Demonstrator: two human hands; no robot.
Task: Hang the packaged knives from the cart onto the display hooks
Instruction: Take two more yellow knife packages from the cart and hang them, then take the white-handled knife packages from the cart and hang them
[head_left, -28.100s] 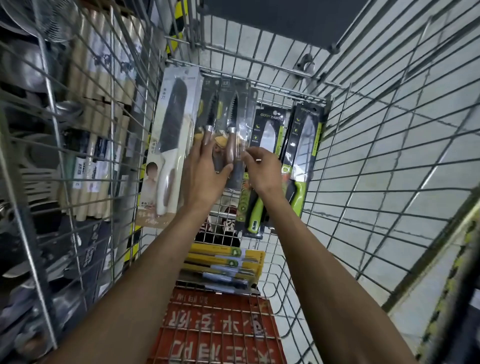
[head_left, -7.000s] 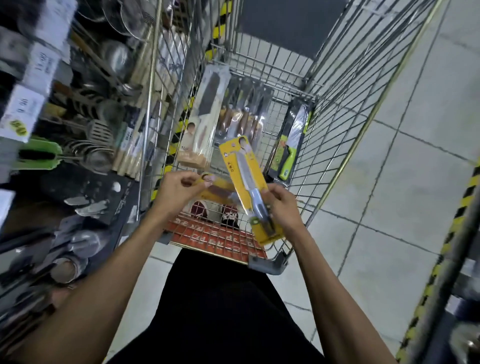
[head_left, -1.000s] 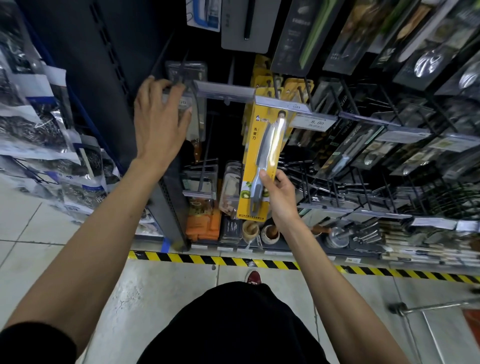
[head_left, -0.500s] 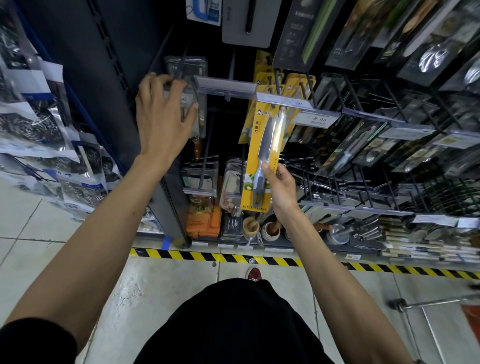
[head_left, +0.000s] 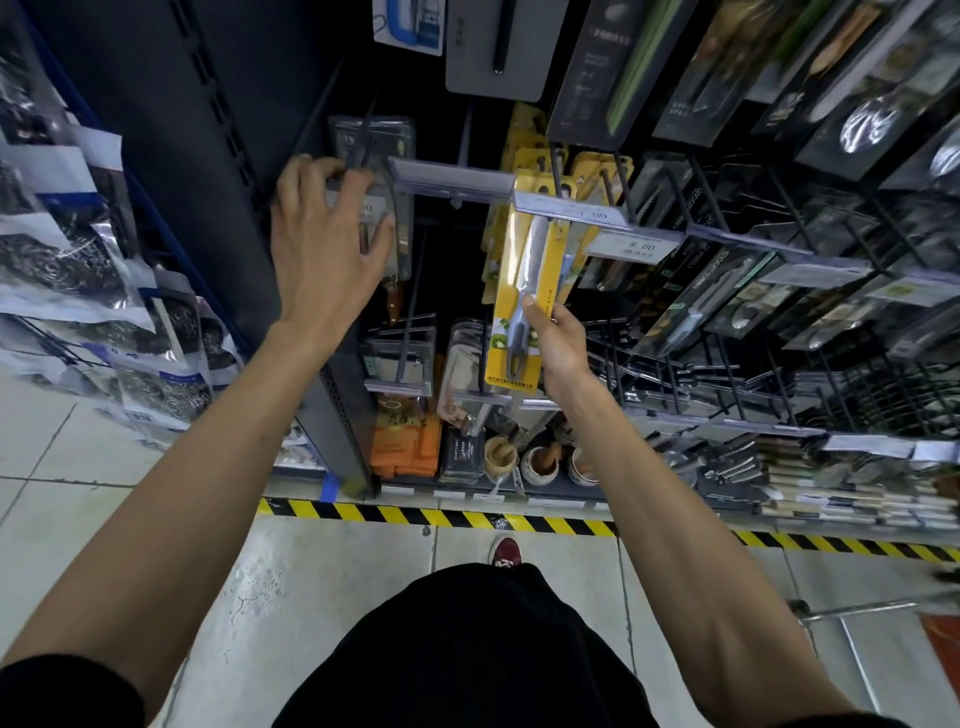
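Fingers (head_left: 530, 304) of my right hand (head_left: 558, 338) pinch the lower part of the yellow knife pack (head_left: 519, 270), thumb on the front over the handle, the other fingers behind the card. Compared with half a second ago the pack is a little higher and closer to the shelf. Its top edge now reaches the price tag (head_left: 571, 205) at the end of the hook (head_left: 556, 166), where other yellow packs (head_left: 530, 150) already hang. The tag covers the hole of the pack, so I cannot tell whether the hole is on the wire. I judge that the threading is in progress and this pack is not yet hung.

My left hand (head_left: 324, 239) lies spread on the clear knife pack (head_left: 374, 150) at the neighbour hook, fingers almost straight over its label, holding nothing that I can see. It has stayed nearly at this place during the last second; only the thumb went a bit to the right.

Seven seconds ago I stood over the cart (head_left: 857, 608) with a yellow pack in each hand. Now only a corner of the cart shows at the lower right, well apart from both hands.
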